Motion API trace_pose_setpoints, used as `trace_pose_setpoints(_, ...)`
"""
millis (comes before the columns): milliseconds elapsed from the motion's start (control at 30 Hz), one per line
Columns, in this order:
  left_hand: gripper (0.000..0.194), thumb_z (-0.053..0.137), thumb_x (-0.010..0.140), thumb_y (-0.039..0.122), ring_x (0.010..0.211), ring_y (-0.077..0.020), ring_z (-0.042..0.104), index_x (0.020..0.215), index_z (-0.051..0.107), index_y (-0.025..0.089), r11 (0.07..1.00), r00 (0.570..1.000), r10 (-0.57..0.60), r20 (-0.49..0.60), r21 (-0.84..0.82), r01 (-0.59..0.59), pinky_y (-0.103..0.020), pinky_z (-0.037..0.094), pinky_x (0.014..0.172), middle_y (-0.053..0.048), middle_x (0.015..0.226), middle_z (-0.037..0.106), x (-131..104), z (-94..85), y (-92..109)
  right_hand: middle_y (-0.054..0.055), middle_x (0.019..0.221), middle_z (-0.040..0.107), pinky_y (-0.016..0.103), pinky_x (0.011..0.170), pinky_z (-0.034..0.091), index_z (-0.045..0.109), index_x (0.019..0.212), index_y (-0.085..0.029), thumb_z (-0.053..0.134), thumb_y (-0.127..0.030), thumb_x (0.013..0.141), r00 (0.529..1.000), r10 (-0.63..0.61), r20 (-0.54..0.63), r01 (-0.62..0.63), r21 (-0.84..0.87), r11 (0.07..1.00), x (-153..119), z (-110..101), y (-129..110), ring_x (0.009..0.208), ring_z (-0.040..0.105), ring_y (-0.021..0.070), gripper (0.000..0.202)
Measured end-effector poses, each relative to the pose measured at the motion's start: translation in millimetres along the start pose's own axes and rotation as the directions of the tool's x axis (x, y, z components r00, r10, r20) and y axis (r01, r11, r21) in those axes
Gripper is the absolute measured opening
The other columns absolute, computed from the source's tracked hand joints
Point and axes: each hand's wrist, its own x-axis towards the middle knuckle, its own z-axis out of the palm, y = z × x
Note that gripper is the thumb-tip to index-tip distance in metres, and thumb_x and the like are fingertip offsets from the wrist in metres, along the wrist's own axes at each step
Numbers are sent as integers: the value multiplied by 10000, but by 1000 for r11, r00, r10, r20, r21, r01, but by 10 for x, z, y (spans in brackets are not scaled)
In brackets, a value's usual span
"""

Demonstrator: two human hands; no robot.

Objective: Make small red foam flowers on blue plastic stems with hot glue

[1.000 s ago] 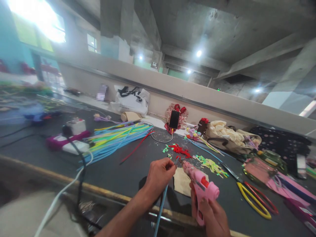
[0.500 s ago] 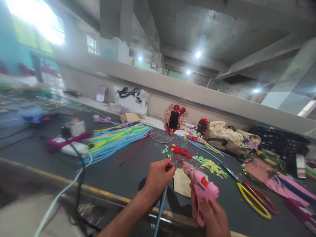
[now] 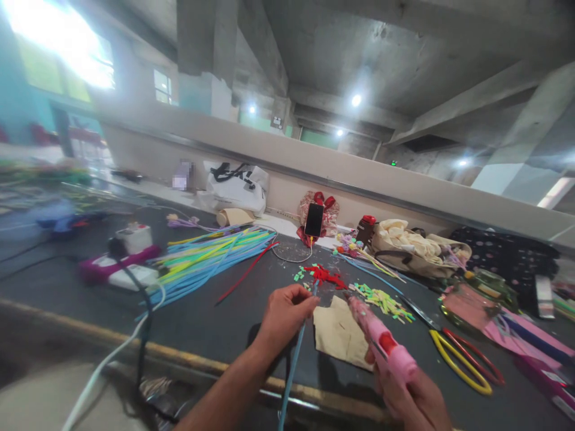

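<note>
Between thumb and fingers, my left hand [image 3: 287, 317] pinches a blue pipe cleaner [image 3: 293, 371] near its top end; the rest hangs down past the table edge. My right hand [image 3: 406, 389] is wrapped round a pink glue gun [image 3: 381, 338], its nozzle pointing up and left, apart from the pipe cleaner. Under the nozzle lies a beige cloth piece [image 3: 336, 335]. Just beyond my hands are a heap of red bits [image 3: 326, 276] and a scatter of green and yellow short pieces [image 3: 384, 301].
Blue, green and yellow pipe cleaners [image 3: 215, 257] lie in a bundle at left, near a power strip [image 3: 130, 269] with cables. Scissors [image 3: 462, 359] rest at right. A phone [image 3: 314, 220] stands at the back, by a white bag [image 3: 236, 185] and a beige bag [image 3: 417, 248].
My right hand has drawn the glue gun right and down, away from the pipe cleaner tip. My left hand stays nearly in place, still pinching the pipe cleaner. More of the beige cloth shows.
</note>
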Motion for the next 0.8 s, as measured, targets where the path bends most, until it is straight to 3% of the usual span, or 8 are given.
trace_pose_setpoints(100, 212, 588, 638, 360, 280, -33, 301, 578, 520, 168, 985, 994, -62, 86, -157, 75, -166, 235, 302, 60, 424, 524, 34, -43, 13, 28, 771, 593, 249, 586, 420, 601, 939, -225, 566, -363, 740, 981, -164, 106, 192, -348, 918, 133, -155, 47, 664, 555, 176, 244)
trace_pose_setpoints(200, 234, 622, 627, 358, 268, -17, 306, 594, 492, 166, 952, 982, -112, 151, -268, 150, -140, 204, 282, 60, 432, 527, 68, -96, 19, 47, 895, 595, 273, 645, 439, 556, 1023, -240, 558, -357, 751, 957, -151, 247, 270, -574, 773, 204, -205, 144, 748, 584, 193, 296)
trace_pose_setpoints(367, 252, 673, 599, 305, 253, 7, 283, 575, 466, 164, 890, 961, -169, 219, -385, 244, -109, 179, 275, 72, 404, 516, 109, -160, 26, 58, 924, 589, 326, 637, 446, 539, 1051, -243, 508, -378, 778, 938, -45, 343, 297, -733, 611, 199, -184, 249, 764, 591, 215, 305)
trace_pose_setpoints(467, 239, 680, 597, 265, 249, 11, 280, 570, 467, 160, 857, 951, -186, 247, -433, 280, -100, 169, 275, 71, 384, 514, 122, -169, 40, 85, 975, 575, 384, 708, 429, 563, 1017, -219, 527, -345, 769, 937, -109, 332, 334, -759, 559, 203, -187, 184, 859, 559, 257, 280)
trace_pose_setpoints(533, 226, 679, 601, 251, 250, 7, 301, 575, 474, 159, 838, 945, -190, 266, -457, 297, -102, 203, 282, 71, 379, 516, 126, -165, 60, 89, 997, 568, 383, 760, 408, 567, 1007, -212, 514, -287, 789, 933, -216, 289, 360, -718, 595, 222, -155, 67, 909, 534, 251, 237)
trace_pose_setpoints(600, 221, 679, 606, 247, 249, 4, 315, 576, 478, 159, 824, 939, -188, 287, -474, 309, -108, 242, 289, 74, 376, 515, 120, -155, 95, 68, 961, 575, 325, 749, 415, 564, 996, -217, 476, -225, 818, 924, -263, 276, 379, -586, 716, 254, -59, -86, 872, 544, 199, 199)
trace_pose_setpoints(667, 223, 682, 607, 238, 244, 11, 302, 571, 476, 159, 814, 934, -182, 309, -485, 319, -117, 296, 309, 80, 378, 516, 103, -140, 147, 41, 900, 577, 269, 678, 433, 570, 964, -218, 490, -198, 804, 922, -211, 323, 338, -413, 846, 296, 102, -231, 763, 562, 151, 180)
trace_pose_setpoints(800, 223, 678, 618, 220, 240, 15, 297, 564, 470, 160, 802, 922, -165, 350, -496, 332, -111, 307, 319, 84, 368, 515, 37, -107, 260, 29, 918, 578, 240, 571, 432, 552, 999, -194, 573, -127, 690, 949, -98, 298, 174, -242, 954, 379, 478, -367, 624, 559, 116, 316)
